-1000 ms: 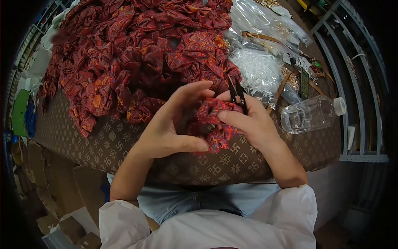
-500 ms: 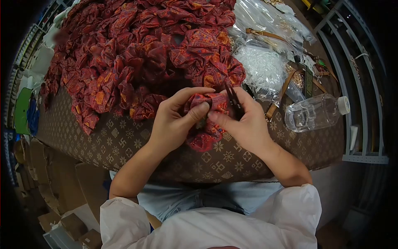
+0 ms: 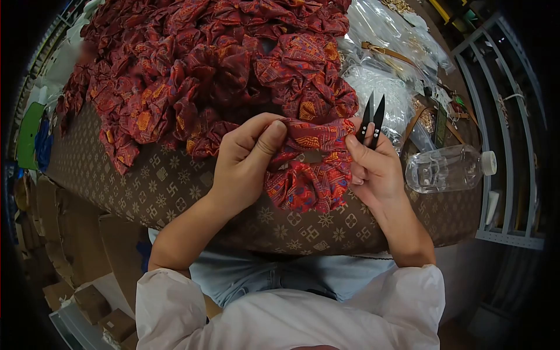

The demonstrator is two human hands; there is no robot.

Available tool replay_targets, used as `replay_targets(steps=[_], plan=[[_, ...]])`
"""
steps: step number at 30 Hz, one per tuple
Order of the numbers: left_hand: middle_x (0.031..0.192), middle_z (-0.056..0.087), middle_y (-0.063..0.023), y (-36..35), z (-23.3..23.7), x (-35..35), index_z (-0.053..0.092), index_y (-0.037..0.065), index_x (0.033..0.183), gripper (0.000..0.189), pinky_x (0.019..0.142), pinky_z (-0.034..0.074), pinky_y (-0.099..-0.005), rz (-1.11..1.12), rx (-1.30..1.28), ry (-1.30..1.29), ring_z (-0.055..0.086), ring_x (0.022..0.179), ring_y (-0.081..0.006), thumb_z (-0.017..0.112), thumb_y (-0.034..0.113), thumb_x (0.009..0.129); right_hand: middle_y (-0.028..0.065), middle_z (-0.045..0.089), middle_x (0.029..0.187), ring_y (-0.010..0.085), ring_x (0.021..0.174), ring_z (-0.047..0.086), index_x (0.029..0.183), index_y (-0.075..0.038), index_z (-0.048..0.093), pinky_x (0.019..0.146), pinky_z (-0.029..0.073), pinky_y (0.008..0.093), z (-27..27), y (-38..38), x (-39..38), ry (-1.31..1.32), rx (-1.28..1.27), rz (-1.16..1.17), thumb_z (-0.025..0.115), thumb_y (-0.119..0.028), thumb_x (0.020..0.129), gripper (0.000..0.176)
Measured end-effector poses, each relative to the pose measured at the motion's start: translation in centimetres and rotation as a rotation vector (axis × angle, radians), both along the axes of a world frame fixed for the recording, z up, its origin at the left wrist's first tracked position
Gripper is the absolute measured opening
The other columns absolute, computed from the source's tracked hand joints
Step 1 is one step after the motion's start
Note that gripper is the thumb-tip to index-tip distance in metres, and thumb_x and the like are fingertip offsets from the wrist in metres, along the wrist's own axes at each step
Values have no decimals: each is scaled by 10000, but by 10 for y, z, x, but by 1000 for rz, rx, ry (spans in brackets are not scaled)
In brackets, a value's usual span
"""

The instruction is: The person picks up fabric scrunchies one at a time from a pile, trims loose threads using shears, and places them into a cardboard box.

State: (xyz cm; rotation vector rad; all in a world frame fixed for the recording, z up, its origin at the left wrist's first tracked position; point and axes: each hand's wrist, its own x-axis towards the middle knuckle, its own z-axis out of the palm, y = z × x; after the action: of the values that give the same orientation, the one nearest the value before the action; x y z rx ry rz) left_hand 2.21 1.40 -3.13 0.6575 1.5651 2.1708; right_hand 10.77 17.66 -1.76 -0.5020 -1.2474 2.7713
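A red patterned fabric scrunchie (image 3: 300, 189) is stretched between my two hands above the table's near side, its ring gaping a little in the middle. My left hand (image 3: 242, 163) pinches its left end between thumb and curled fingers. At the upper right, my right hand (image 3: 379, 169) grips the band with the thumb on top. The same hand also carries a pair of black thread snips (image 3: 378, 119), blades apart and pointing away from me. Just beyond lies a big heap of matching red gathered fabric pieces (image 3: 175, 87).
The table wears a brown patterned cloth (image 3: 169, 192). To the right are a clear plastic bottle (image 3: 446, 169) on its side, plastic bags (image 3: 396, 35) and a tan strap (image 3: 382, 51). A grey metal rack (image 3: 519, 116) stands at the right edge, cardboard boxes (image 3: 81, 233) at lower left.
My hands have moved apart, drawing the bunched scrunchie out into an open ring. The snips in my right hand have swung upright, and their blades now show clearly. The view has shifted slightly.
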Motion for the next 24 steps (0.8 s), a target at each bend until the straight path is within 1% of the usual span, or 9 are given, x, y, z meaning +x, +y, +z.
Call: replay_targets(steps=[7,10,12,13,15,16,20,22,24], plan=[[756,542,24,-3,3,-4,541,-19,889,207,627,384,-168,-72,-85,13,451,712,-20,455,170,886,-30,438,615,36,421,329,979,-48,492,381,244,191,-1,1,0,29,88,82,553,-90,812,183],[780,562,4,3,8,0,535,-16,919,185,654,409,-183,-100,-102,-22,483,747,-29,528,154,846,-19,487,667,42,508,418,1011,-33,484,452,333,189,-2,-1,1,3,287,90,583,-154,806,258],[816,564,-10,5,9,3,513,-6,954,248,677,428,-196,-195,-132,-32,503,783,-39,628,113,770,6,531,780,73,688,498,1029,-18,478,620,410,204,-13,-8,-3,90,672,-101,655,-184,748,371],[816,564,-10,4,6,2,513,-6,954,248,677,428,-196,-195,-130,-31,503,783,-39,628,113,770,6,531,780,73,688,498,1029,-18,478,620,410,204,-10,-12,-2,91,674,-100,655,-184,748,371],[825,560,-1,4,1,0,512,7,937,225,668,424,-193,-134,-194,-69,498,776,-33,626,105,769,32,539,880,99,846,500,1020,-12,482,758,399,225,0,-23,-2,153,858,-100,707,-152,683,429],[825,560,-1,4,-1,-1,512,7,937,225,668,424,-193,-135,-195,-67,498,776,-33,626,105,769,54,536,950,104,878,500,1012,-11,488,773,402,233,-12,-26,-7,223,785,-110,727,-116,642,453],[791,548,15,6,-4,-2,514,31,902,172,638,413,-186,-115,-141,34,492,738,-25,612,106,781,72,552,946,108,847,520,1023,-1,482,749,415,234,-16,-20,-10,143,655,-28,699,-75,659,430],[777,542,18,5,-4,-3,511,41,891,151,621,406,-182,-132,-119,29,489,720,-24,601,112,791,81,569,896,112,804,535,1039,4,483,717,431,243,-15,-11,-9,15,212,58,664,-5,657,422],[763,532,12,4,-2,-7,503,53,887,119,597,391,-178,-160,70,-305,484,669,-37,568,119,812,96,579,841,122,769,547,1050,11,483,674,435,256,-4,-7,-7,-29,50,33,611,46,665,407]])
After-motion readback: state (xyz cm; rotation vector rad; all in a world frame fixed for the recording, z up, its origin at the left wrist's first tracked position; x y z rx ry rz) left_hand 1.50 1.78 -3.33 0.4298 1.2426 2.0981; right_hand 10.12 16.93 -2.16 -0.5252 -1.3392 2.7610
